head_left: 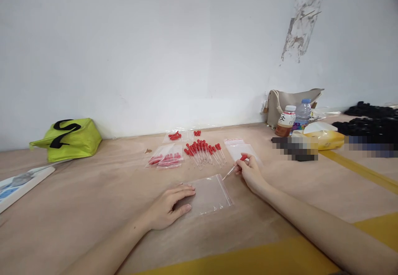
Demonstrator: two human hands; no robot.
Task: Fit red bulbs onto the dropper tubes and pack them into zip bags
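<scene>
Dropper [230, 171] at the striped edge of the bag [208, 196]

From my distant seat I look first at the dropper. It slants down from its red bulb, its thin tip just beside the far corner of the striped edge; I cannot tell if it touches the film. The grip of the right hand [251, 174] is pinching it near the red end, I think because this leaves the slim tube free to point.

The left hand [171, 206] lies with fingers spread over the other end of the bag; in my judgement, its weight keeps the light film from sliding on the table [108, 192].

Beyond, loose droppers [202, 147] lie in a fan, red ends away from me, perhaps so that each can be picked singly. To their left, small bags with red contents [169, 159] overlap. Some flat bags [241, 148] lie near the right hand, which seems convenient for reaching. Farther out stand a green bag [76, 142] at left and two bottles [285, 122] at right.
</scene>
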